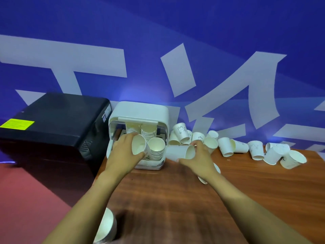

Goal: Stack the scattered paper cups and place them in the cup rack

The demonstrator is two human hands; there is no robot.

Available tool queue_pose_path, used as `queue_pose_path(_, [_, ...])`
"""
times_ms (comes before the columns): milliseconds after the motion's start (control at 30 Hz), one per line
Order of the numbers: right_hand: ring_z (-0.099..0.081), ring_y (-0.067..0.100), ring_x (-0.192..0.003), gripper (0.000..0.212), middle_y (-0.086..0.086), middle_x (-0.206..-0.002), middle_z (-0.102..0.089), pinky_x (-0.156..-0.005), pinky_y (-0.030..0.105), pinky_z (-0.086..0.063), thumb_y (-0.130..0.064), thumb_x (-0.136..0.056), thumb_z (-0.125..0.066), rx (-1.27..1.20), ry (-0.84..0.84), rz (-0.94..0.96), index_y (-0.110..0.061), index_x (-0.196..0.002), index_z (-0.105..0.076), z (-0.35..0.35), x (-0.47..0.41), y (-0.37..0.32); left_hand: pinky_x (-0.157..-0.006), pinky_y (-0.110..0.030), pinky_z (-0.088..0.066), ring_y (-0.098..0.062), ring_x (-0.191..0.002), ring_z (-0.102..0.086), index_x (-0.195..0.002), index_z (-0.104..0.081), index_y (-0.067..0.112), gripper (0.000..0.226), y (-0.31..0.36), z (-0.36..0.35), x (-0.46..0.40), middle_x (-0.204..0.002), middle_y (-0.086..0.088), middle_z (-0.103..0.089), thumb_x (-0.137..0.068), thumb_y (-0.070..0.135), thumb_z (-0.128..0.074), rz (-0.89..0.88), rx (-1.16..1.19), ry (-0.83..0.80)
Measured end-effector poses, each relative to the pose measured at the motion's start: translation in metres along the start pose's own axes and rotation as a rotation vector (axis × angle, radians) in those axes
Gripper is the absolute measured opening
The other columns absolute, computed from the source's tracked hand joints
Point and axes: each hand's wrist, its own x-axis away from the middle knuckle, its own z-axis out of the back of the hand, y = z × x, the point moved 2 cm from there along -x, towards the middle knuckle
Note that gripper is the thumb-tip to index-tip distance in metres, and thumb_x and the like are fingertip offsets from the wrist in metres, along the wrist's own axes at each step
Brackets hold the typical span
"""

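At frame centre the left hand (123, 152) curls round a smooth white paper cup (139, 144), its round mouth facing the camera, held at the open front of the cup rack (140, 111). Just right of it, the right hand (197, 159) grips a second cup (181, 152) lying sideways. The rack is a glossy white plastic box with rounded corners, holding ribbed stacks of nested cups (154, 147). More loose cups (228, 147) lie tumbled along the back edge of the wood-grain table (175, 199) toward the right. Bare table spreads in the lower half of the frame. A matte black box (52, 124) fills the left.
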Motion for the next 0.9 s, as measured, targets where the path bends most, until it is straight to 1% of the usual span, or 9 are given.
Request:
queue_pose_path(133, [-0.045,0.013,-0.106,0.067,-0.002,-0.118,-0.042,-0.077,0.021,-0.032,-0.030,-0.067,-0.080,0.032,-0.031,0.104,-0.021,-0.123,-0.044,-0.014,-0.014,-0.026,-0.094,-0.033,-0.036,-0.025,-0.123,-0.038,-0.137,-0.039,0.026,0.065,-0.007,0.003,-0.018,-0.141,0.005,-0.041,-0.079,0.028,-0.069,-0.002,-0.012,0.033])
queue_pose_path(267, [-0.045,0.017,-0.114,0.074,0.001,-0.130,-0.033,-0.086,0.018,-0.032,-0.029,-0.070,-0.078,0.041,-0.014,0.162,-0.025,-0.134,-0.041,-0.024,-0.027,-0.042,-0.096,-0.036,-0.037,-0.025,-0.123,-0.040,-0.136,-0.041,0.023,0.065,-0.019,-0.004,-0.032,-0.140,0.001,-0.043,-0.079,0.028,-0.070,0.023,0.005,0.028])
queue_pose_path(400, [-0.044,0.017,-0.117,0.073,0.001,-0.129,-0.030,-0.091,0.019,-0.035,-0.028,-0.072,-0.076,0.059,-0.014,0.242,-0.029,-0.136,-0.041,-0.038,-0.044,-0.051,-0.099,-0.035,-0.036,-0.024,-0.125,-0.040,-0.134,-0.043,0.022,0.064,-0.027,-0.014,-0.049,-0.138,0.001,-0.045,-0.078,0.029,-0.072,0.014,-0.007,0.007])
queue_pose_path(467, [-0.045,0.017,-0.117,0.072,0.000,-0.129,-0.030,-0.092,0.023,-0.039,-0.029,-0.074,-0.075,0.091,-0.019,0.281,-0.030,-0.137,-0.040,-0.046,-0.054,-0.053,-0.098,-0.035,-0.038,-0.023,-0.123,-0.041,-0.133,-0.044,0.023,0.063,-0.031,-0.019,-0.059,-0.137,0.002,-0.045,-0.077,0.031,-0.073,0.013,-0.017,-0.018])
queue_pose_path(533, [-0.042,0.019,-0.122,0.071,-0.001,-0.132,-0.029,-0.093,0.030,-0.045,-0.031,-0.076,-0.072,0.166,-0.035,0.306,-0.031,-0.139,-0.038,-0.055,-0.062,-0.053,-0.096,-0.037,-0.040,-0.023,-0.123,-0.042,-0.132,-0.044,0.024,0.064,-0.034,-0.024,-0.068,-0.137,0.003,-0.044,-0.077,0.033,-0.073,0.013,-0.031,-0.048])
queue_pose_path(600, [-0.038,0.019,-0.127,0.071,0.000,-0.137,-0.028,-0.094,0.033,-0.046,-0.033,-0.079,-0.069,0.238,-0.065,0.335,-0.030,-0.141,-0.036,-0.064,-0.070,-0.052,-0.098,-0.038,-0.041,-0.024,-0.124,-0.042,-0.134,-0.042,0.024,0.065,-0.038,-0.031,-0.074,-0.139,0.003,-0.043,-0.077,0.034,-0.072,0.010,-0.037,-0.076])
queue_pose_path(700, [-0.038,0.023,-0.128,0.070,0.003,-0.141,-0.029,-0.097,0.032,-0.042,-0.025,-0.079,-0.067,0.346,-0.105,0.373,-0.030,-0.141,-0.035,-0.078,-0.075,-0.045,-0.100,-0.041,-0.041,-0.026,-0.125,-0.043,-0.135,-0.043,0.022,0.066,-0.047,-0.045,-0.078,-0.139,0.000,-0.044,-0.076,0.034,-0.071,0.015,-0.039,-0.117])
queue_pose_path(767, [-0.041,0.026,-0.125,0.070,0.003,-0.143,-0.031,-0.099,0.032,-0.039,-0.023,-0.078,-0.065,0.369,-0.124,0.379,-0.030,-0.141,-0.036,-0.084,-0.075,-0.039,-0.101,-0.039,-0.040,-0.025,-0.125,-0.043,-0.135,-0.043,0.020,0.066,-0.052,-0.052,-0.077,-0.138,-0.001,-0.045,-0.076,0.031,-0.071,0.018,-0.035,-0.123])
queue_pose_path(900, [-0.040,0.026,-0.127,0.071,0.001,-0.146,-0.033,-0.102,0.034,-0.036,-0.031,-0.081,-0.063,0.383,-0.148,0.383,-0.032,-0.145,-0.031,-0.090,-0.080,-0.029,-0.100,-0.034,-0.037,-0.024,-0.123,-0.045,-0.135,-0.044,0.017,0.066,-0.059,-0.064,-0.080,-0.134,-0.001,-0.048,-0.076,0.030,-0.071,0.013,-0.025,-0.131])
